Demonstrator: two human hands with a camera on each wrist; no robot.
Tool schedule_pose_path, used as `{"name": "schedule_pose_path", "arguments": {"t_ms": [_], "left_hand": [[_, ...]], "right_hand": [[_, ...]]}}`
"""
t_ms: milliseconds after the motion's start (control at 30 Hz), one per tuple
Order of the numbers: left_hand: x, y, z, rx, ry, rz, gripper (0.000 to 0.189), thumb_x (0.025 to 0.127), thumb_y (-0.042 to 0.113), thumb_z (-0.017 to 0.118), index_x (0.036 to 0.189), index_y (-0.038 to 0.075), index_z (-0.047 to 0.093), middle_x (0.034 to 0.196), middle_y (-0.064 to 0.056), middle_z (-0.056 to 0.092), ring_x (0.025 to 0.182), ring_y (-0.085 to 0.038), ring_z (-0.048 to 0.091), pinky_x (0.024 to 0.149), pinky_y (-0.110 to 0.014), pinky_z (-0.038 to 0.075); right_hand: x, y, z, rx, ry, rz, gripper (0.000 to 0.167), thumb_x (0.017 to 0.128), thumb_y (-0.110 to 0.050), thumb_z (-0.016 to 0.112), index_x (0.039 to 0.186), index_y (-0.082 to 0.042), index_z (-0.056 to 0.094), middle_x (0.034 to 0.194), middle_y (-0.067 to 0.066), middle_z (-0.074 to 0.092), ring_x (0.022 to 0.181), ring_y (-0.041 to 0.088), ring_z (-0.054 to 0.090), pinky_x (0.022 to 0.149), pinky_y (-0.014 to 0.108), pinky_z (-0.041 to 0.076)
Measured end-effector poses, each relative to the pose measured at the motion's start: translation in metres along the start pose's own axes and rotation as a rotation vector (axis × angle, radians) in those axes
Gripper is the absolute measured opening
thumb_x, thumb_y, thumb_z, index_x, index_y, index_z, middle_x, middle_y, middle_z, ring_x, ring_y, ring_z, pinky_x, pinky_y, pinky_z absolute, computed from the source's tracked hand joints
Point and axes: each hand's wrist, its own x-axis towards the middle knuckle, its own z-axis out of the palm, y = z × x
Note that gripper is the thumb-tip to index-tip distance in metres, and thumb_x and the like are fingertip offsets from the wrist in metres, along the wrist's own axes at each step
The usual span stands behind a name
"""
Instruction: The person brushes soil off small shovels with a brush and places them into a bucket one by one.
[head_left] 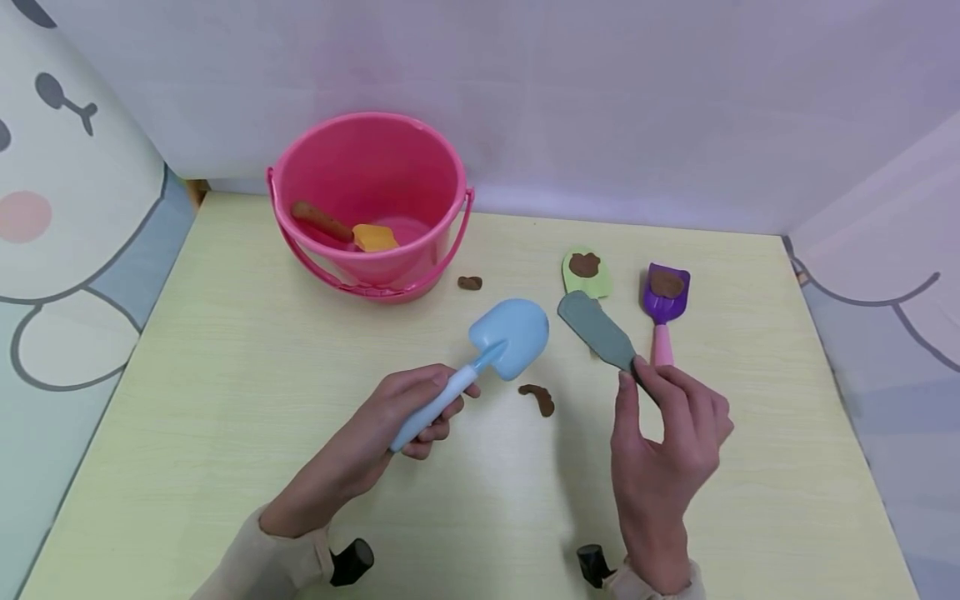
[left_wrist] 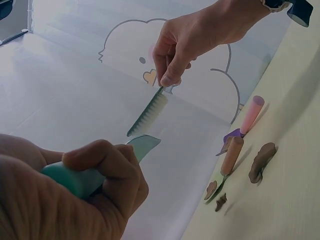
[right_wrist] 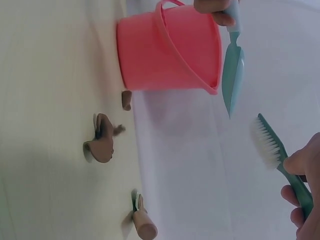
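My left hand (head_left: 412, 408) grips the handle of a light blue toy shovel (head_left: 517, 333), its blade pointing up and to the right. Between thumb and fingers, my right hand (head_left: 678, 433) pinches a dark green brush (head_left: 597, 329) by its handle. White bristles on the brush (right_wrist: 272, 145) show in the right wrist view, facing down toward the table. Shovel blade (right_wrist: 233, 75) and brush are held in the air, with a small gap between their tips. A curved brown clay-like piece (head_left: 546, 404) lies on the table below, between the two hands.
A pink bucket (head_left: 360, 167) stands at the back left, holding a brown-handled yellow tool (head_left: 375, 237). Near it lies a small brown piece (head_left: 470, 283). A green toy tool (head_left: 596, 287) and a purple shovel (head_left: 660, 310) with pink handle, each bearing brown material, lie at the right.
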Motion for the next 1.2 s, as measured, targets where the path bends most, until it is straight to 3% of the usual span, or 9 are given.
{"name": "schedule_pose_path", "arguments": {"t_ms": [233,533,900,1067,1200], "left_hand": [[0.000,0.000,0.001,-0.001,0.003,-0.004,0.045,0.111,0.039,0.047,0.124,-0.001,0.059,0.088,-0.001,0.053,0.065,-0.009,0.044,0.054,-0.017,0.037],[-0.003,0.001,-0.002,0.022,0.026,0.013,0.041,0.111,0.040,0.045,0.122,0.004,0.062,0.088,-0.001,0.053,0.064,-0.009,0.044,0.054,-0.017,0.038],[-0.010,0.013,-0.013,0.166,0.116,0.129,0.036,0.111,0.033,0.049,0.118,0.001,0.064,0.084,-0.002,0.053,0.065,-0.009,0.045,0.053,-0.018,0.035],[-0.019,0.025,-0.023,0.205,0.159,0.173,0.040,0.110,0.037,0.049,0.119,0.001,0.064,0.085,-0.002,0.056,0.066,-0.010,0.049,0.052,-0.020,0.040],[-0.027,0.038,-0.034,0.241,0.202,0.232,0.038,0.110,0.035,0.050,0.119,0.001,0.065,0.086,-0.003,0.057,0.065,-0.012,0.051,0.052,-0.023,0.044]], "right_hand": [[-0.008,0.001,0.003,0.040,-0.058,-0.038,0.021,0.081,0.004,0.082,0.102,0.002,0.080,0.091,0.023,0.072,0.089,0.041,0.057,0.093,0.029,0.026],[-0.008,0.008,0.001,0.018,-0.073,-0.021,0.021,0.082,0.004,0.082,0.103,0.002,0.080,0.093,0.022,0.072,0.090,0.040,0.057,0.092,0.029,0.025],[-0.010,0.017,-0.004,-0.010,-0.128,0.016,0.021,0.085,0.001,0.082,0.106,0.000,0.080,0.096,0.020,0.073,0.091,0.032,0.055,0.092,0.028,0.024],[-0.011,0.019,-0.007,-0.025,-0.173,0.035,0.022,0.087,0.000,0.081,0.109,-0.001,0.079,0.097,0.019,0.073,0.092,0.023,0.053,0.091,0.029,0.024],[-0.012,0.021,-0.009,-0.031,-0.185,0.038,0.023,0.087,0.000,0.080,0.109,-0.001,0.079,0.097,0.019,0.073,0.091,0.027,0.053,0.090,0.030,0.023]]}}
